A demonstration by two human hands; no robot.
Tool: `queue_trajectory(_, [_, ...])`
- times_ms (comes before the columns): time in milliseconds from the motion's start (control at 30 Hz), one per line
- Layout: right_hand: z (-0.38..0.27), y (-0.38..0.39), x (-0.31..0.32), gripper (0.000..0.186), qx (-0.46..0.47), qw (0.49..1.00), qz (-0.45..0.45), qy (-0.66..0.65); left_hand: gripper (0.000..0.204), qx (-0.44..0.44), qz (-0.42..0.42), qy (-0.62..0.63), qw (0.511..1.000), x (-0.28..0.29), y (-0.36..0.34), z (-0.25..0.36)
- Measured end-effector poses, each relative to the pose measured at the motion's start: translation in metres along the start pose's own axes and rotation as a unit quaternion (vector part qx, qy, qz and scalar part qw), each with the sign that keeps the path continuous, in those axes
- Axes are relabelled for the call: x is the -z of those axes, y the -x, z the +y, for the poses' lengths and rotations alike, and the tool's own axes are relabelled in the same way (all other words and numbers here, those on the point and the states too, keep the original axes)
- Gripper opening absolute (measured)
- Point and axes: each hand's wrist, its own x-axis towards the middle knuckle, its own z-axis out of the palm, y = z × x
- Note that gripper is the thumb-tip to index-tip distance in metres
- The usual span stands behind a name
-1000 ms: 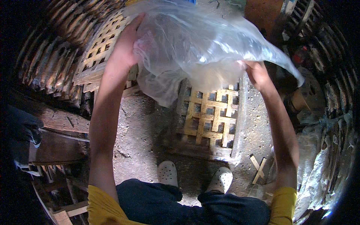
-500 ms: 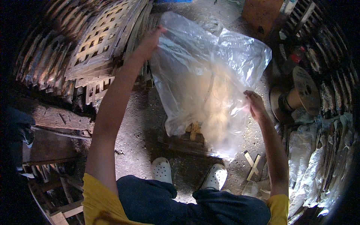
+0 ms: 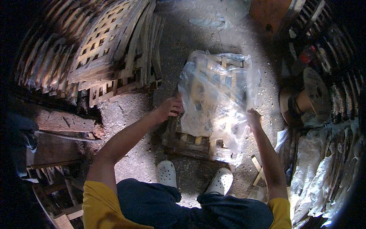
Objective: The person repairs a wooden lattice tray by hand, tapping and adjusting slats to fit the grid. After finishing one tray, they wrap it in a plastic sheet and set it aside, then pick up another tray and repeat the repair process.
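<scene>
A person in yellow sleeves stands over a wooden lattice panel lying on a rough floor, just in front of their white clogs. A clear plastic sheet drapes loosely over it, wrinkled, leaving the slats nearest the feet bare. Lying flat, the panel appears to give the thin sheet a firm support.

The right hand seems to pinch the sheet's right edge between thumb and curled fingers. The left hand is at the opposite edge, fingers loosely spread; whether it grips any plastic, I cannot tell. Working from both sides probably helps keep the limp film from bunching.

To the left, more lattice panels lean upright in a tight row, likely to save floor space. A cable spool sits to the right, and crossed wooden strips lie near the right clog.
</scene>
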Motion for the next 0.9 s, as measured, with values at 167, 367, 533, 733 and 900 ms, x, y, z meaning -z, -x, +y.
queue_trajectory(167, [-0.003, 0.002, -0.006, 0.031, 0.081, 0.997, -0.001, 0.002, 0.04, -0.08, -0.007, -0.142, 0.987, -0.014, -0.019, -0.003])
queue_trajectory(367, [-0.004, 0.007, 0.003, 0.034, 0.145, 0.982, 0.048, 0.107, 0.024, -0.084, 0.011, -0.133, 0.987, 0.014, 0.008, -0.02])
queue_trajectory(533, [0.007, -0.001, 0.01, 0.032, 0.128, 0.986, 0.062, 0.083, 0.027, -0.046, -0.026, -0.122, 0.991, 0.057, 0.026, -0.042])
queue_trajectory(733, [0.005, -0.004, 0.001, 0.043, 0.153, 0.968, 0.103, 0.167, 0.032, -0.018, -0.048, -0.123, 0.991, 0.071, 0.038, -0.063])
queue_trajectory(900, [0.021, 0.001, 0.01, 0.048, 0.165, 0.963, 0.105, 0.188, 0.04, -0.01, 0.055, -0.175, 0.983, 0.026, 0.02, -0.037])
